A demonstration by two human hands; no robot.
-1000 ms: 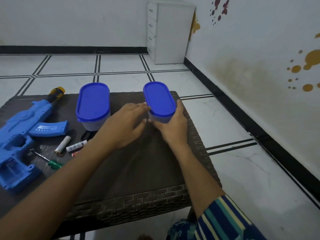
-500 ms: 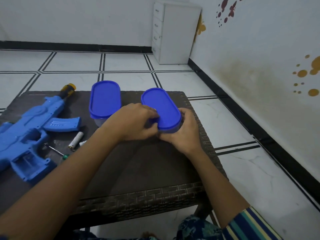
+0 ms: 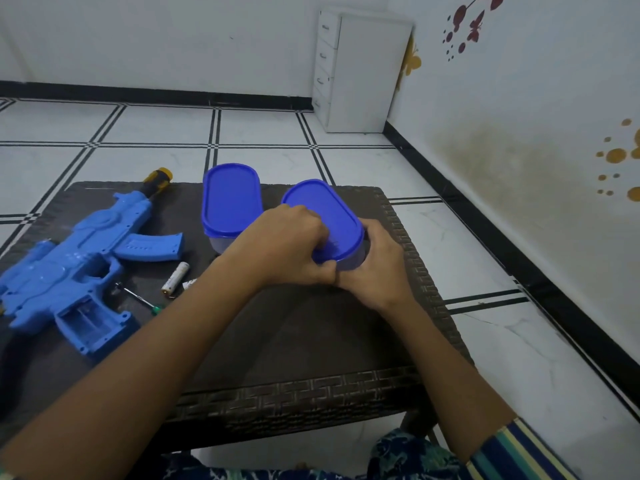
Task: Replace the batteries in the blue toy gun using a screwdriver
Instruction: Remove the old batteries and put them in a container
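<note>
L hand (image 3: 287, 251), R hand (image 3: 377, 268) grip 1 tub (image 3: 329, 216); 2nd tub (image 3: 230, 199) beside.

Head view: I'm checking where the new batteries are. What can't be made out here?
All in the head view.
Held box contents: lid on, left hand and right hand cover its wall.
Far box contents: lid on, little wall shows.
Second battery: mostly under the left forearm.
Screwdriver handle: same forearm covers it.
Gun rear: cut off by left edge.
</note>
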